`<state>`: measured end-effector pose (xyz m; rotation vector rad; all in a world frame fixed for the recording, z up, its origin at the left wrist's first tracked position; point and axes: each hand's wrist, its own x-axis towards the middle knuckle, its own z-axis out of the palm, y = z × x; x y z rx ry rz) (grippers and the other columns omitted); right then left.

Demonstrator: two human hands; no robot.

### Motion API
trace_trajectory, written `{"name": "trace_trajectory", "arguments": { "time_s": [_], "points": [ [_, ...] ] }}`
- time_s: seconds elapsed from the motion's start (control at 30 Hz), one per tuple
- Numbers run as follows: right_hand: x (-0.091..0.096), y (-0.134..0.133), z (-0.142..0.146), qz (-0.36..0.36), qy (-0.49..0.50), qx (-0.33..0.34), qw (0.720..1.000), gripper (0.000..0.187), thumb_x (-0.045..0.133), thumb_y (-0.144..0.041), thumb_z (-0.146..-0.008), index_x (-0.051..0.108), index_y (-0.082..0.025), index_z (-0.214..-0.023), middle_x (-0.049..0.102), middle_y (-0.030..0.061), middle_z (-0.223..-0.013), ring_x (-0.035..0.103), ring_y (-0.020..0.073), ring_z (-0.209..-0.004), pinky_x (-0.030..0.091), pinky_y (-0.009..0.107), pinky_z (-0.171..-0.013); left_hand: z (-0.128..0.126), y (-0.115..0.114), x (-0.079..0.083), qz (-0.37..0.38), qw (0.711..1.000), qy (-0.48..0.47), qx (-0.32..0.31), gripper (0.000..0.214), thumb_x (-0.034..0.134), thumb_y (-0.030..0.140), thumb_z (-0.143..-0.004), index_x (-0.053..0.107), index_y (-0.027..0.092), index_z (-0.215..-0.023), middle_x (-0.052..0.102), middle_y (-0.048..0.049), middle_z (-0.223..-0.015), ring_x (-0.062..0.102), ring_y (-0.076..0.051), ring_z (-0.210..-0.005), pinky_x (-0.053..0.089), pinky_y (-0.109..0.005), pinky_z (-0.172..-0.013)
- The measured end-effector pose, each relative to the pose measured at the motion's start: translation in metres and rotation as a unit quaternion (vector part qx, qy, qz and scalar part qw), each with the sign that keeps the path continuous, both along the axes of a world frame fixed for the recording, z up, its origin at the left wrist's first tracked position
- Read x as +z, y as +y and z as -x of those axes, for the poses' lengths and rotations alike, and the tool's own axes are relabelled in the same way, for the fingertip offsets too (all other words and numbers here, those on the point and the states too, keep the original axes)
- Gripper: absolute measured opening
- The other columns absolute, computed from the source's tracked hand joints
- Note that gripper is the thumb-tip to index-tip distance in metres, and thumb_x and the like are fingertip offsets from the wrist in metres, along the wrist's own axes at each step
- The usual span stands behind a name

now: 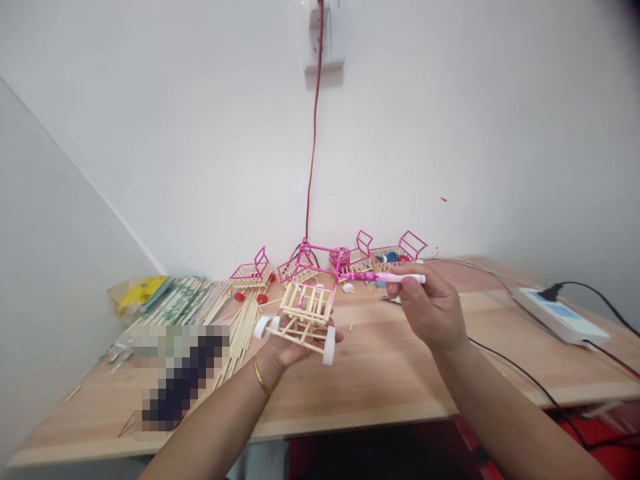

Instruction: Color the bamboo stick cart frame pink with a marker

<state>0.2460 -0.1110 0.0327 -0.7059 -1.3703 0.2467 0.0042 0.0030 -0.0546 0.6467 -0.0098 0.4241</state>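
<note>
My left hand (286,351) holds up a small cart made of sticks (306,308) from underneath, its fingers partly hidden behind the frame. White round caps serve as the cart's wheels, and its upper bars are coloured magenta while the lower sticks stay pale. Pinched in my right hand (433,307) is a pink marker (383,277). The marker's magenta-stained tip points left and meets, or nearly meets, an upright magenta bar of the cart. Behind stand more stick carts (250,273) with magenta bars, and a pink jar (339,258).
Loose bamboo sticks (240,333) and packaged sticks (175,303) lie at the left beside a yellow packet (143,295). Red caps (262,299) sit nearby. A white power strip (560,313) with cables occupies the right. Another cable hangs from a wall socket (323,40).
</note>
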Motion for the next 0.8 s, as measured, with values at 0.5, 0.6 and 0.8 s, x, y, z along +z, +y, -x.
{"name": "trace_trajectory", "arguments": {
  "time_s": [0.5,0.6,0.8],
  "points": [
    [-0.006,0.000,0.002,0.003,0.033,0.028,0.999,0.017,0.057,-0.030,-0.098,0.070,-0.027,-0.109,0.063,-0.0009,-0.076,0.058,0.0124,-0.072,0.048,0.027,-0.069,-0.001,-0.003,0.005,-0.027,0.999,0.016,0.031,0.054,0.065,0.046,-0.078,0.067,0.007,-0.116,0.073,-0.0178,-0.101,0.067,-0.032,-0.098,0.043,-0.048,-0.096],
    [-0.007,0.001,0.005,0.005,0.036,0.048,0.998,0.019,0.056,-0.032,-0.098,0.069,-0.028,-0.111,0.063,-0.0006,-0.077,0.058,0.0134,-0.074,0.048,0.029,-0.071,-0.001,-0.005,0.009,-0.033,0.999,0.025,0.024,0.056,0.065,0.049,-0.079,0.067,0.006,-0.115,0.072,-0.0180,-0.100,0.067,-0.032,-0.096,0.044,-0.047,-0.094],
    [-0.015,-0.002,0.010,0.023,0.033,0.060,0.997,0.019,0.055,-0.032,-0.099,0.068,-0.027,-0.111,0.062,-0.0001,-0.077,0.057,0.0139,-0.073,0.047,0.031,-0.072,-0.001,-0.009,0.016,-0.041,0.998,0.024,0.031,0.050,0.066,0.045,-0.079,0.068,0.009,-0.113,0.073,-0.0167,-0.101,0.068,-0.031,-0.096,0.045,-0.047,-0.094]
  ]
}}
